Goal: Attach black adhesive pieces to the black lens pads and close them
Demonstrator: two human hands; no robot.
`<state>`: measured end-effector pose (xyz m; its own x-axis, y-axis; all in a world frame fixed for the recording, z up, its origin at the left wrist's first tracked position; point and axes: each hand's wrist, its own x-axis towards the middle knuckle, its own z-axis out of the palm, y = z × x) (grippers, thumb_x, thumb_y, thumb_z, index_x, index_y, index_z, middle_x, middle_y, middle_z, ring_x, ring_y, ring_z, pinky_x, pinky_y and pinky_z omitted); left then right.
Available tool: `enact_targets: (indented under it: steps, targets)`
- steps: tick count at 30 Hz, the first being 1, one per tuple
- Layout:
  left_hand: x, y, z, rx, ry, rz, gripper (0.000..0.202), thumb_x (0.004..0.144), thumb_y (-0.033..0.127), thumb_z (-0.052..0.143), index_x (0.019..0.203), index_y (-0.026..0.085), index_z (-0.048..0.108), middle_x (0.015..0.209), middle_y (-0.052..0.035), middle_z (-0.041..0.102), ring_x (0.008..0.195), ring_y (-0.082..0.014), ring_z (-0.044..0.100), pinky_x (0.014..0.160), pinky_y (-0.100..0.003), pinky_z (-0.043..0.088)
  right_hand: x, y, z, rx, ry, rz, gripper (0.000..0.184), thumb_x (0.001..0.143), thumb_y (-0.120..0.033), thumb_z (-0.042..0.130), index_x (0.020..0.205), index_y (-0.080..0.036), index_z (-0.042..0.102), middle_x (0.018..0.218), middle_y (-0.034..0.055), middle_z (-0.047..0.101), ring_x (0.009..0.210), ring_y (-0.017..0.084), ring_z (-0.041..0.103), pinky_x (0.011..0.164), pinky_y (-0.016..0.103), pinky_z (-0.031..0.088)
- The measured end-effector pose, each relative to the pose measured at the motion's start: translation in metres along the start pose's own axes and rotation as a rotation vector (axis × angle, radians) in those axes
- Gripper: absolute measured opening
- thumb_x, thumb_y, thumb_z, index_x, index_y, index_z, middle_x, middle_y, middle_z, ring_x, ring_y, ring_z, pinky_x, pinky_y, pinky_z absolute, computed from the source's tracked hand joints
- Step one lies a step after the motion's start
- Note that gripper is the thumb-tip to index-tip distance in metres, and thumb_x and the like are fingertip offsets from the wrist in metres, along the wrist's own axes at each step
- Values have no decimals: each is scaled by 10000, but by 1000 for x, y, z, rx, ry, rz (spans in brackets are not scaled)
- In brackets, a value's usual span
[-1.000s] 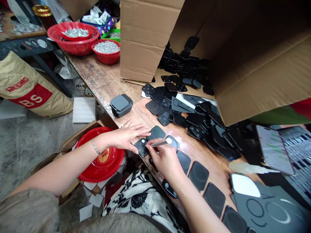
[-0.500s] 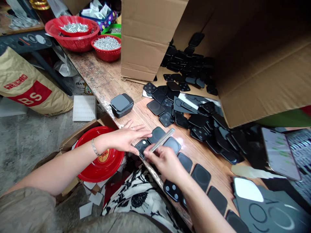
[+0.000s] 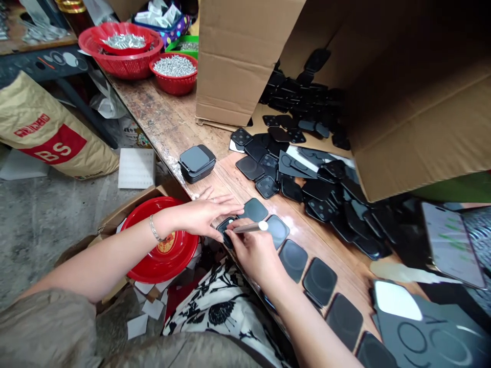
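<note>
My left hand [image 3: 205,217] lies at the table edge with fingers stretched out, its thumb against a small black square piece [image 3: 224,225]. My right hand [image 3: 255,255] pinches a slim silver pen-like rod [image 3: 249,228] and bends over the same piece. The rod's pale round end points right; its tip is hidden by the fingers. A row of flat black rounded-square cases [image 3: 319,281] runs along the table edge beside and past my right hand. Beyond my left hand stands a stack of similar cases [image 3: 197,158].
A big open cardboard box [image 3: 233,61] lies across the table, black cases spilling from it into a pile [image 3: 322,189]. A phone [image 3: 452,245] leans at right. Red baskets [image 3: 120,59] of metal parts stand at far left. A red basin [image 3: 153,271] sits below the edge.
My right hand has moved closer to the black piece, and the rod has swung from a steep slant to nearly level. My left hand stays by the piece. The view has shifted slightly.
</note>
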<state>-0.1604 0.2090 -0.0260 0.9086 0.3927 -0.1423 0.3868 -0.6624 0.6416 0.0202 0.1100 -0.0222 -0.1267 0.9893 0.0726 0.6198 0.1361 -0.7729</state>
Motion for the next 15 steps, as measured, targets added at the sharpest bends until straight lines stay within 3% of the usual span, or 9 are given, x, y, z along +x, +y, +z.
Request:
enact_targets:
  steps: [5,7,10,15]
  targets:
    - [2,0,0,-11,10,-2,819,803,391,741,1506,301,332,1559,-69,400,1508,-282,181,1184,-536,-44,-5,-5,-17,258,-259,113,182,913,-344,574,820,-197,628,701,8,632,629,160,584,605,267,479]
    - [2,3,-2,-6,-7,2,797,807,385,738,1497,288,351,1556,-67,406,1508,-283,180,1185,-537,-39,-10,-6,-25,336,-209,136,199,930,-378,567,871,-199,631,744,12,640,660,159,590,624,265,483]
    - [1,5,-4,10,-8,1,782,813,390,739,1491,293,362,1561,-61,399,1508,-295,174,1186,-535,-8,-18,-6,-28,234,-106,59,152,937,-319,556,884,-206,644,894,55,677,827,194,638,775,312,502]
    - [0,4,-4,10,-4,12,806,805,364,755,1498,332,344,1558,-46,405,1503,-292,193,1182,-540,-38,-21,-5,-13,60,-110,-16,142,940,-227,514,871,-201,635,905,78,685,839,200,656,788,321,510]
